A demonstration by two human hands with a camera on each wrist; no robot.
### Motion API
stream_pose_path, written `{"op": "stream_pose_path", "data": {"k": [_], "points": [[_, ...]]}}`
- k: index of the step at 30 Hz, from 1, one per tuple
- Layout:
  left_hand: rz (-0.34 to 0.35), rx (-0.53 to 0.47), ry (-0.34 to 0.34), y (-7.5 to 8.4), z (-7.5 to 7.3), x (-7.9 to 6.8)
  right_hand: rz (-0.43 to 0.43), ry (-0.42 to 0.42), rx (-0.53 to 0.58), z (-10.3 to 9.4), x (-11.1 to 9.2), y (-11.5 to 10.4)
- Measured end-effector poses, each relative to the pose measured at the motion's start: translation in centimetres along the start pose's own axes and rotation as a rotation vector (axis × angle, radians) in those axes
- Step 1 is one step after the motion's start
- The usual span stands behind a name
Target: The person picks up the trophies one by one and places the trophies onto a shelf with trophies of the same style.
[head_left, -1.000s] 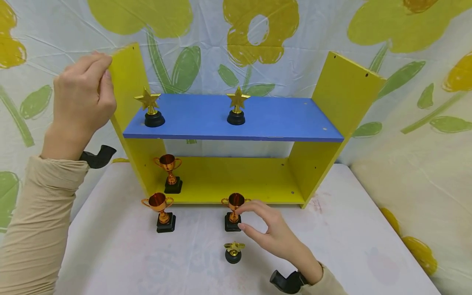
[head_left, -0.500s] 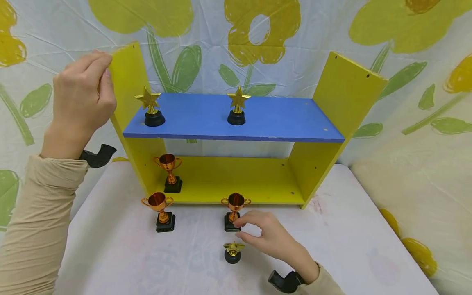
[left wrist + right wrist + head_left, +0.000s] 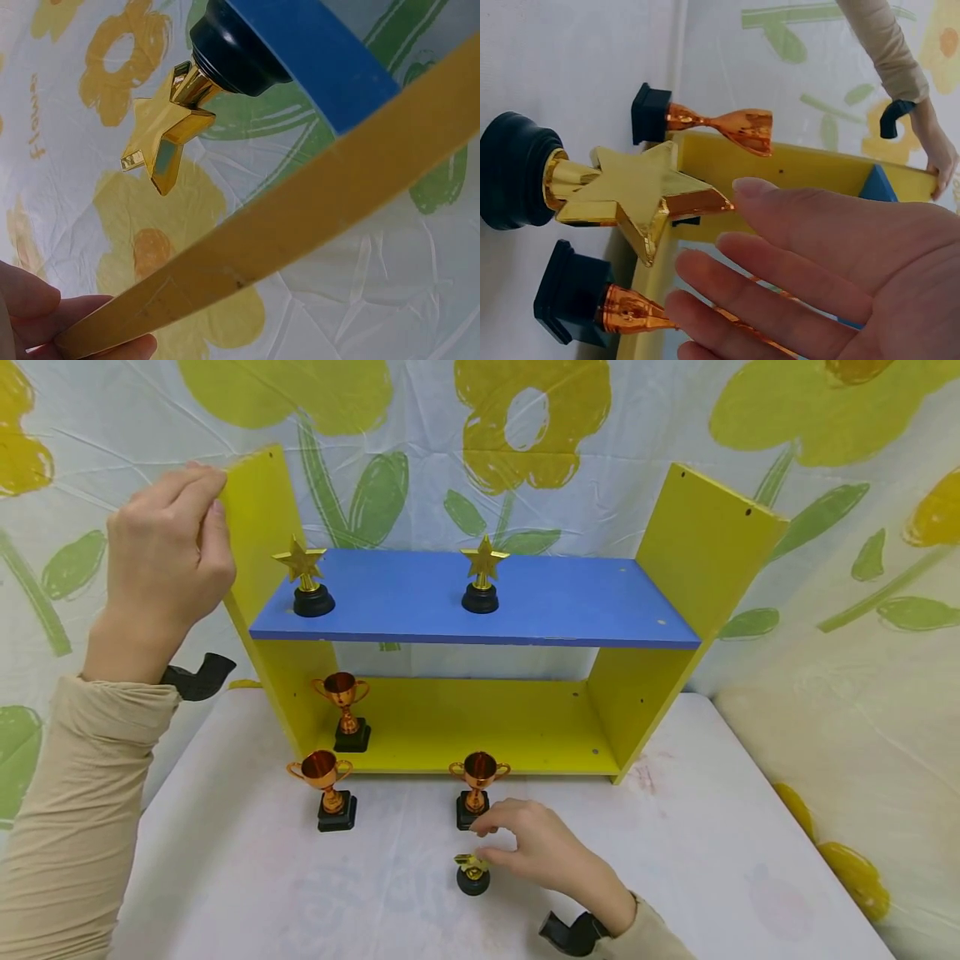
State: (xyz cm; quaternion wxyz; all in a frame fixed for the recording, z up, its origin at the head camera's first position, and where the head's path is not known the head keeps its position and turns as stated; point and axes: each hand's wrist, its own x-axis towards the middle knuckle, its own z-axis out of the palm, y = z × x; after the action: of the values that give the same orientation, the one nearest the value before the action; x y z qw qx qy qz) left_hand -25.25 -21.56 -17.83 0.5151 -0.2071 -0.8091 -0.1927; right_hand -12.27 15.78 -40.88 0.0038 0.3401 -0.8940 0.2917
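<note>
My left hand [image 3: 167, 552] grips the top corner of the left yellow side panel [image 3: 264, 514] of a shelf unit; in the left wrist view its fingers [image 3: 71, 315] lie on both sides of that panel's edge. My right hand [image 3: 536, 852], fingers apart and slightly bent, holds nothing. It hovers just right of a gold star trophy [image 3: 473, 878] with a round black base, upright on the table. In the right wrist view the thumb is close to one tip of the star [image 3: 634, 191]; contact is unclear. Behind it stands a copper cup trophy [image 3: 477, 777], its base partly hidden by the fingers.
Two star trophies, one left [image 3: 309, 585] and one mid-shelf [image 3: 482, 581], stand on the blue shelf [image 3: 570, 602]. One copper cup [image 3: 345, 702] is on the yellow lower shelf [image 3: 480, 718]. Another copper cup [image 3: 326, 785] stands on the white table [image 3: 247, 877], front left.
My right hand has drawn back from the copper cup toward the front, down to the star trophy on the table. The left hand keeps its grip on the panel; the trophies have not moved.
</note>
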Motion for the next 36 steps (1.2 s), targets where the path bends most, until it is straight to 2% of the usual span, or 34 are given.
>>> {"op": "stream_pose_path", "data": {"k": [10,36], "points": [[0.002,0.008,-0.004,-0.06,-0.15,-0.04,0.036,-0.061,-0.008,0.65,0.34,-0.19],[0.002,-0.003,0.019,0.03,0.0,-0.06,0.013,-0.045,-0.039,0.84,0.26,-0.73]]}}
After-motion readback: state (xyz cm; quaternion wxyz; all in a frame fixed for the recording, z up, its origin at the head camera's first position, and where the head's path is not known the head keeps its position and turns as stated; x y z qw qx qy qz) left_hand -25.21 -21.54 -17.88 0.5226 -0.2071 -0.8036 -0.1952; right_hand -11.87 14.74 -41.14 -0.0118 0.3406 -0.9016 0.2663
